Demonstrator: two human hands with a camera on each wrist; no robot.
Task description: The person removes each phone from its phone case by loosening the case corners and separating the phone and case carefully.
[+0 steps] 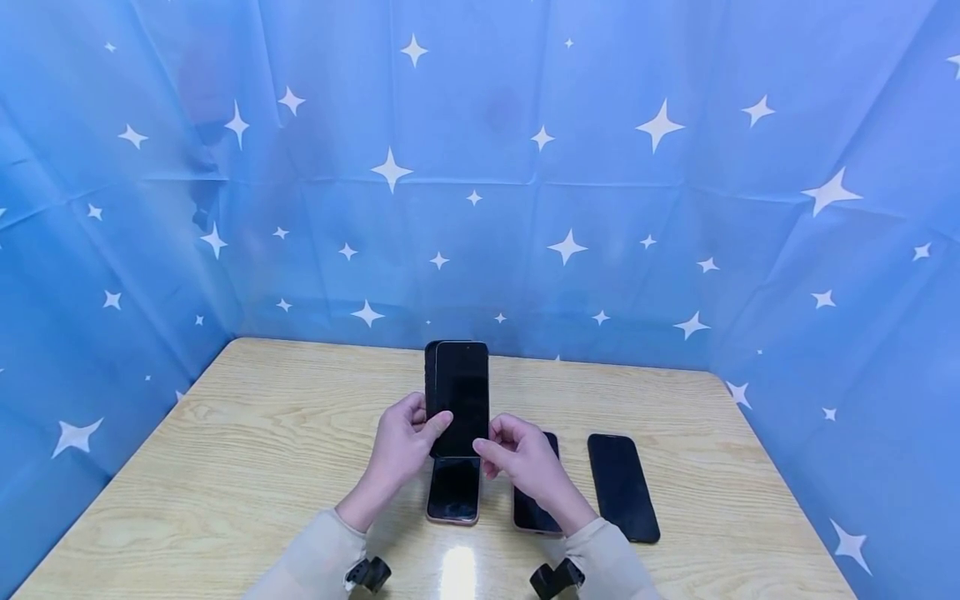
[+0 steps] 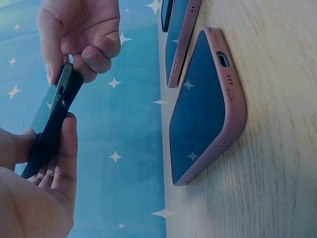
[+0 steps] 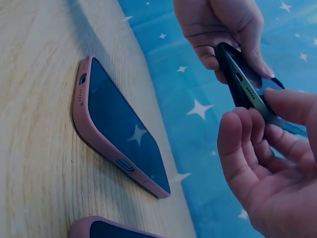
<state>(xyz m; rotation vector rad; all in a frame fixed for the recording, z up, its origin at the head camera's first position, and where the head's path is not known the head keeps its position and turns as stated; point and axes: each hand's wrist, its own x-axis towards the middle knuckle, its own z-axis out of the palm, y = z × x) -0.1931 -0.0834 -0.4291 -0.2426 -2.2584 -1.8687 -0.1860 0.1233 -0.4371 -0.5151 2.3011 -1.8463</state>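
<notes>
In the head view a phone with a dark screen (image 1: 462, 392) is held up over the table, overlapping a black phone case (image 1: 430, 375) that shows along its left side. My left hand (image 1: 401, 442) grips both from the left, thumb on the screen. At the phone's lower right corner, my right hand (image 1: 528, 467) pinches the edge between thumb and fingers. The right wrist view shows the phone's greenish bottom edge (image 3: 253, 97) angled out of the black case (image 3: 232, 84). Below the hands lies a phone in a pink case (image 1: 453, 518), screen up.
A second pink-cased phone (image 1: 532, 504) lies partly under my right forearm. Further right, a black phone (image 1: 622, 487) lies screen up on the wooden table (image 1: 277, 450). A blue curtain with white stars (image 1: 480, 275) hangs behind the table and along its sides.
</notes>
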